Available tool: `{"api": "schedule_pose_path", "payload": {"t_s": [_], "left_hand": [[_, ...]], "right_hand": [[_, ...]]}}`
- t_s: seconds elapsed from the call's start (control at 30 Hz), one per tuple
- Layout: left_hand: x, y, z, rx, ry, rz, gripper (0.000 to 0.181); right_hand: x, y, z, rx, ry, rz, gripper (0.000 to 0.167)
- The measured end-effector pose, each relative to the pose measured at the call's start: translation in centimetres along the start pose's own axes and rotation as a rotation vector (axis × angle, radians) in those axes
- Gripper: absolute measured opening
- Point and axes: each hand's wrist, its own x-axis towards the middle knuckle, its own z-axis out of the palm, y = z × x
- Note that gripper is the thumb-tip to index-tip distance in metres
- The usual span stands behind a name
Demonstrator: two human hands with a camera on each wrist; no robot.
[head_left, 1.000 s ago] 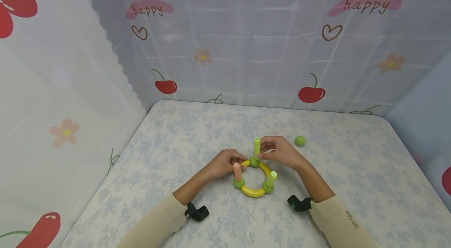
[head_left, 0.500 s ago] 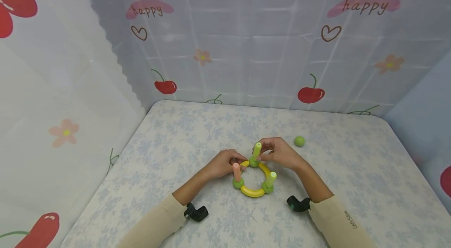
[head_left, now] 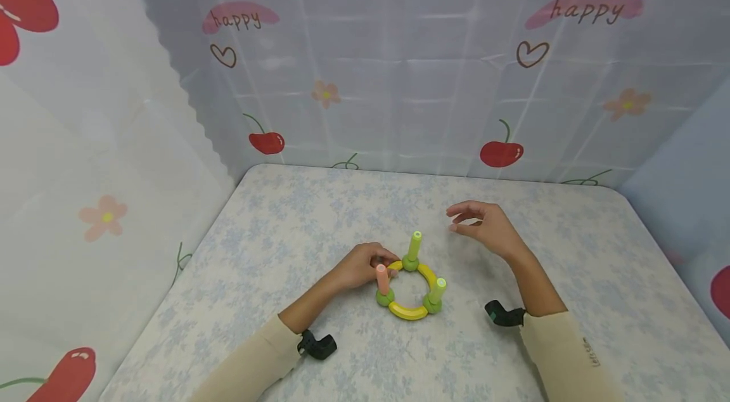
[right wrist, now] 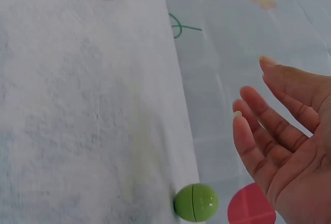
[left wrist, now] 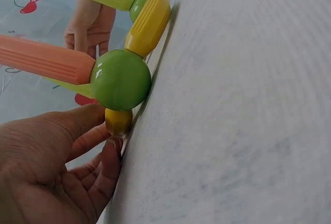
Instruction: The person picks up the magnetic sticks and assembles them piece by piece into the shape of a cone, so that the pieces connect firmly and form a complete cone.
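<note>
A toy ring of curved yellow rods [head_left: 409,312] and green balls [head_left: 433,304] lies on the table. From its balls rise an orange-pink stick [head_left: 383,280] and two lime-green sticks [head_left: 416,246]. My left hand [head_left: 362,264] pinches the yellow rod [left wrist: 118,122] at the ring's back left, between thumb and fingers. Off to the right of the ring, my right hand [head_left: 492,228] hovers over the table with loosely bent fingers and holds nothing. One loose green ball [right wrist: 196,203] rests near it in the right wrist view; in the head view that hand hides it.
The table [head_left: 308,212] wears a pale blue-flowered cover. A printed curtain [head_left: 393,91] stands along its back edge, with more sheeting at both sides. Black wrist cameras [head_left: 317,345] stick out from both sleeves.
My right hand has let go of the ring's back lime-green stick and moved right, over the loose ball. That stick shifted slightly earlier. The left hand stays put.
</note>
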Motion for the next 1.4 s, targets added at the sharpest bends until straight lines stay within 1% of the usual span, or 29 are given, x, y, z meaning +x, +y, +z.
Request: {"api": "schedule_pose_path", "payload": {"t_s": [0.1, 0.23, 0.37, 0.5, 0.6, 0.8, 0.9, 1.1, 1.27, 1.4], "left_hand": [[0.1, -0.1, 0.0, -0.003, 0.002, -0.004, 0.03], [0.1, -0.2, 0.1, 0.007, 0.002, -0.002, 0.03], [0.1, -0.2, 0.0, 0.019, 0.003, 0.008, 0.03], [0.1, -0.2, -0.2, 0.009, 0.005, 0.019, 0.03], [0.0, -0.2, -0.3, -0.005, -0.002, 0.014, 0.03], [0.1, -0.4, -0.4, -0.01, -0.012, 0.003, 0.03], [0.2, -0.5, -0.4, -0.011, -0.015, 0.008, 0.03], [0.0, -0.4, -0.4, -0.02, -0.018, 0.016, 0.03], [0.0, -0.4, -0.4, -0.03, -0.019, 0.017, 0.029], [0.1, -0.5, -0.4, -0.027, -0.018, 0.022, 0.029]], "right_hand": [[-0.1, 0.9, -1.1, -0.054, 0.063, 0.017, 0.033], [-0.3, 2.1, -2.3, -0.089, 0.129, 0.027, 0.034], [-0.6, 3.4, -3.2, -0.121, 0.156, 0.062, 0.035], [-1.0, 4.3, -3.8, -0.158, 0.124, 0.113, 0.038], [-1.1, 4.8, -4.0, -0.163, 0.09, 0.152, 0.04], [-0.9, 5.3, -3.5, -0.188, 0.074, 0.17, 0.037], [-0.8, 5.4, -3.1, -0.21, 0.071, 0.164, 0.036], [-0.6, 5.2, -2.4, -0.204, 0.049, 0.125, 0.035], [-0.4, 4.5, -1.8, -0.201, 0.021, 0.101, 0.036], [-0.2, 3.7, -1.4, -0.204, 0.019, 0.055, 0.035]]}}
